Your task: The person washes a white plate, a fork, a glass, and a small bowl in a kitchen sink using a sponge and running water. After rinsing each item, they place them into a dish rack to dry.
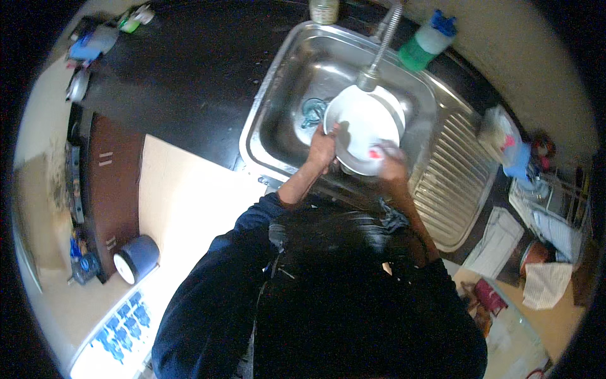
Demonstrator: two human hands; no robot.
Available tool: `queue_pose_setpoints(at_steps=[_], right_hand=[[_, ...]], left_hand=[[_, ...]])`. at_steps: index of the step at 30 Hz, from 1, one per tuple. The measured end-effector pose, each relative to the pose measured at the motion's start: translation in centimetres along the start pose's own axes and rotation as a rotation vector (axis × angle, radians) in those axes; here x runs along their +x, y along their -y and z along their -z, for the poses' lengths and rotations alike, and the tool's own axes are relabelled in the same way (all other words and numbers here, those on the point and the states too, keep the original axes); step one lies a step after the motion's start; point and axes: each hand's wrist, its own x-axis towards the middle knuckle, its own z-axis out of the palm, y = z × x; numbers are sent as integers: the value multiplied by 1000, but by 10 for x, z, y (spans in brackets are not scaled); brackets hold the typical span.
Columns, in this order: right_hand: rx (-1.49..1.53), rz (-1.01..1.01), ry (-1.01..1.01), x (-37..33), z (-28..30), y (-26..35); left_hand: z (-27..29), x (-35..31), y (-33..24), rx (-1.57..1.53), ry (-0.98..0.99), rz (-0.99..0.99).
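A round white plate [363,123] is tilted over the steel sink [287,82], just below the tap's mouth. My left hand [323,150] is closed on its left rim. Over the plate's lower right part is my right hand [392,163], smeared by motion, its fingers bent around something small and partly red that I cannot make out. Behind the plate's right side shows a second pale rim, perhaps of another dish. A bluish clear glass mug [314,112] lies in the sink, left of the plate.
The flexible metal tap [368,79] hangs over the sink. Behind it stands a bottle of green liquid [420,54] with a blue top, and a jar [324,11]. At right are a ridged drainboard [457,170], a folded cloth [495,237] and a dish rack [555,202].
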Motion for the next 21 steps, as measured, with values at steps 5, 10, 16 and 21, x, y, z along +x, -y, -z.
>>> queue_pose_setpoints(at_steps=[5, 10, 16, 21], right_hand=[[1237, -160, -360, 45, 25, -26], [1541, -84, -90, 11, 12, -22], [2041, -44, -74, 24, -55, 10], [1533, -275, -500, 16, -38, 10]], left_hand=[[0, -17, 7, -91, 91, 19], [1, -10, 28, -4, 172, 262], [-19, 14, 46, -229, 93, 132], [-30, 18, 42, -299, 34, 63]])
